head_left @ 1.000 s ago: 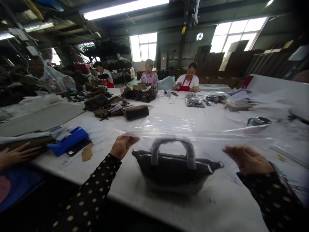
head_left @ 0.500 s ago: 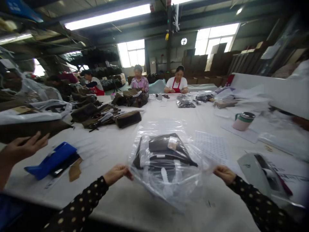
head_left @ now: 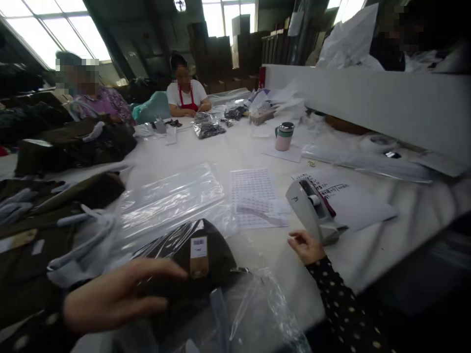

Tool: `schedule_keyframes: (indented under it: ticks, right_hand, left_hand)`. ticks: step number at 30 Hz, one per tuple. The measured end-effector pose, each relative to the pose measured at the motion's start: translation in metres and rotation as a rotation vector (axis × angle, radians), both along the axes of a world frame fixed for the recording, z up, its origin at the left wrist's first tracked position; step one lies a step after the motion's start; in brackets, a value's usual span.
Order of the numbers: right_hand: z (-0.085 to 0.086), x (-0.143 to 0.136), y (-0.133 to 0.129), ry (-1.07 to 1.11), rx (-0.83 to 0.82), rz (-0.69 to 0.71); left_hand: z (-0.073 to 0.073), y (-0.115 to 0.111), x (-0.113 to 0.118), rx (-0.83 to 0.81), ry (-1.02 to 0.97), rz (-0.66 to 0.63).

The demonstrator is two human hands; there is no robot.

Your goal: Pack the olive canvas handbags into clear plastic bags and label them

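A dark olive fabric bag (head_left: 172, 245) lies in a clear plastic bag (head_left: 272, 299) at the near edge of the table. A brown hang tag (head_left: 199, 264) with a white barcode sticker shows on it. My left hand (head_left: 117, 294), blurred, is over the left part of the fabric bag with fingers stretched out; whether it touches the plastic I cannot tell. Beside the grey tape dispenser (head_left: 312, 208), my right hand (head_left: 306, 246) has loosely bent fingers, a gap between them and nothing visible in them.
Flat clear plastic bags (head_left: 172, 196) and a printed sheet (head_left: 253, 191) lie beyond the fabric bag. A pink cup (head_left: 284, 137) stands farther back. More olive bags (head_left: 66, 206) are piled at left. Two people sit across the table (head_left: 176, 154); a white partition (head_left: 368, 103) runs along the right.
My view has turned to the right. Both hands have let go of the clear bag's edges. My right hand has moved to the tape dispenser, my left over the fabric bag.
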State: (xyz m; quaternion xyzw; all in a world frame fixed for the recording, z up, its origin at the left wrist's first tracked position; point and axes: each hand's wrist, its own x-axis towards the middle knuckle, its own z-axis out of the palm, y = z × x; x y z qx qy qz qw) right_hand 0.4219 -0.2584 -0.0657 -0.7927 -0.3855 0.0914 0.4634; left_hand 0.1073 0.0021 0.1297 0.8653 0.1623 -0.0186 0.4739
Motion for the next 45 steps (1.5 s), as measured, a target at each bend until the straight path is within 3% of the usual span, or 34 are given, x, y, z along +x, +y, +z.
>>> schedule_keyframes:
  ticks: [2,3,6,9,13,21,28,34,40,45]
  right_hand:
    - [-0.003,0.018,0.016,-0.083,-0.047,-0.077]
    - [-0.005,0.025,0.026,-0.127,-0.071,-0.094]
    - [-0.011,0.040,0.058,-0.215,-0.151,-0.074]
    - [-0.020,0.051,0.079,-0.231,-0.238,-0.003]
    - [-0.032,0.061,0.085,-0.187,-0.297,0.095]
    - [-0.041,0.076,0.075,-0.050,-0.187,0.253]
    - [-0.039,0.073,0.075,-0.037,-0.027,0.309]
    - [-0.038,0.067,0.078,-0.101,-0.008,0.320]
    - [-0.047,0.067,0.079,-0.132,-0.026,0.291]
    - [-0.047,0.066,0.079,-0.129,-0.022,0.283]
  left_hand:
    - [-0.009,0.002,0.078,0.077,0.028,-0.256]
    - [-0.019,-0.001,0.117,0.129,-0.025,-0.290]
    - [-0.068,-0.019,0.209,0.339,-0.047,-0.174]
    - [-0.117,-0.037,0.248,0.395,0.020,-0.057]
    - [-0.153,-0.052,0.249,0.355,0.047,0.082]
    - [-0.180,-0.072,0.257,0.292,-0.099,0.295]
    - [-0.183,-0.080,0.255,0.338,-0.200,0.282]
    - [-0.181,-0.081,0.250,0.548,-0.146,0.128]
    - [-0.183,-0.074,0.250,0.493,-0.105,0.205]
    - [-0.183,-0.074,0.250,0.472,-0.161,0.190]
